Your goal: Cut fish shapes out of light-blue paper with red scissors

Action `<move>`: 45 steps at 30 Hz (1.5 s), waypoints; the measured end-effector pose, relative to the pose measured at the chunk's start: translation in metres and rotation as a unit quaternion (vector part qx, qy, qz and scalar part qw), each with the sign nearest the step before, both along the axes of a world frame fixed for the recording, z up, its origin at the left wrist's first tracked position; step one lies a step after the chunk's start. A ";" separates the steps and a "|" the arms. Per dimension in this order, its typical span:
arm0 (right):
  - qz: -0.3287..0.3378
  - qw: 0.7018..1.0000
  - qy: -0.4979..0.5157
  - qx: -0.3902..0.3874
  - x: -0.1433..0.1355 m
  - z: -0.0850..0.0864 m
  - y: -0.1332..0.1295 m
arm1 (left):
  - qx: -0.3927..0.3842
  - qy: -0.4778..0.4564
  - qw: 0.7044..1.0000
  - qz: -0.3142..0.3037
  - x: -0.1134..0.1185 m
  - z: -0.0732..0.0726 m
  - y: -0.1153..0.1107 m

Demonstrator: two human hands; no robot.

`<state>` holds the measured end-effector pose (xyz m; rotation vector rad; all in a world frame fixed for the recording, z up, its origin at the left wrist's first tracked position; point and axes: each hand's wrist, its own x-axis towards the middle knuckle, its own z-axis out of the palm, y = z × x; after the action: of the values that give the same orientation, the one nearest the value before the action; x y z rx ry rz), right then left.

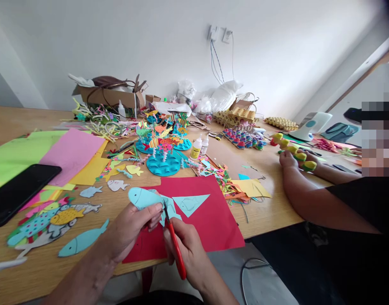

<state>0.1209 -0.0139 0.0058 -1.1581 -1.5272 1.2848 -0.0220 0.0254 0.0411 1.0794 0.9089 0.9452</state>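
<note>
Carefully snipping at the blue paper fish.
Held over the red sheet in left fingers, with red scissors gripped in right fingers; turn the fish, snip small, keep skin off the blades.

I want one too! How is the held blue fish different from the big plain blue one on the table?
The held fish is up in the left hand; the loose fish lies flat. The held fish has scissors at its tail end; the loose fish is all cut out. Both are light blue with drawn eyes.
</note>
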 end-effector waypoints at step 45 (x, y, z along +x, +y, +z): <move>0.142 0.954 0.244 -0.105 0.009 -0.020 0.010 | 0.013 0.067 0.993 -0.097 -0.011 0.013 0.010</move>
<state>0.1296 -0.0040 -0.0138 -0.6785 -1.2312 1.8055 -0.0332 0.0351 0.0537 1.2413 0.8857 0.7316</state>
